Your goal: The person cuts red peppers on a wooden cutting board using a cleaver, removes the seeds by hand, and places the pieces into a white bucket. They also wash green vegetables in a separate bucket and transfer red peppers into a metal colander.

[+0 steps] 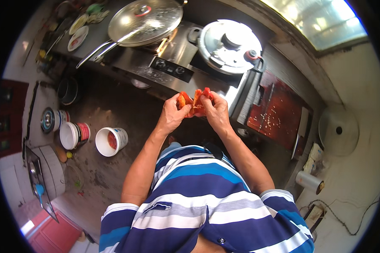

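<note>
Between my two hands is a red bell pepper, split apart so that its paler inside shows. My left hand grips one side of it, thumb pressed against the torn edge. On the other side my right hand pinches the flesh between thumb and fingers. Both hands hold the pepper in the air, in front of the stove's front edge. The fingers behind the pepper are mostly hidden.
A lidded pan sits over a lit burner, its handle sticking out leftward. Beside it stands a pressure cooker. Right of the stove lies a reddish cutting board with scattered seeds. Several buckets, including a white one, are on the floor at left.
</note>
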